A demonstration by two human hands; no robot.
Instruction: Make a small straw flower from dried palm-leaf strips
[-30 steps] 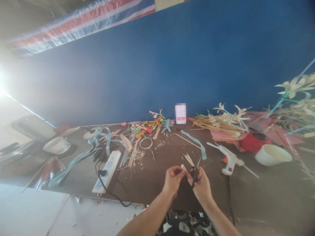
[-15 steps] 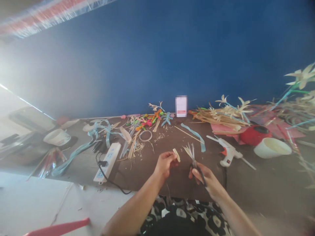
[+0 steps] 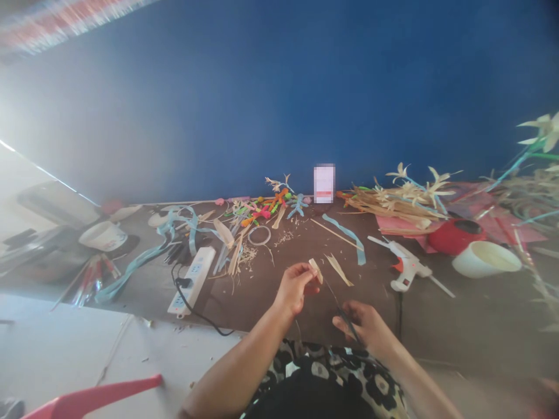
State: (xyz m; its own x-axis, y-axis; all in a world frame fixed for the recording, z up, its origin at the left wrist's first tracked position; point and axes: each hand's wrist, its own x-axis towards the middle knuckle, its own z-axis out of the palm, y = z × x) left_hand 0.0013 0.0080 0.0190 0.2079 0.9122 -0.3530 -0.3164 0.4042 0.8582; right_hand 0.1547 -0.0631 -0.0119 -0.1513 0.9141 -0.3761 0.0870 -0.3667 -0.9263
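Between the thumb and fingers of my left hand (image 3: 297, 288) is a small pale strip of dried husk (image 3: 316, 271), its end standing up above the fingertips. My right hand (image 3: 364, 325) is closed around scissors (image 3: 347, 321), which appear edge-on, the thin blades pointing up and left toward the left hand. The blades lie apart from the held strip, as far as I can see. On the brown table (image 3: 305, 317), just beyond the scissors, lies a split piece of husk (image 3: 338, 270).
A white glue gun (image 3: 406, 266), white cup (image 3: 487, 259) and red container (image 3: 456, 235) are at right, near husk flowers (image 3: 430, 185). At left are a power strip (image 3: 192, 282) with a cable and blue ribbon (image 3: 131, 273). Colourful stems (image 3: 264, 212) and a ring (image 3: 259, 235) lie behind.
The scissors have swung from a face-on view to edge-on and come down slightly toward me. The split husk piece, earlier seen beside the blades, lies separate from them on the table.
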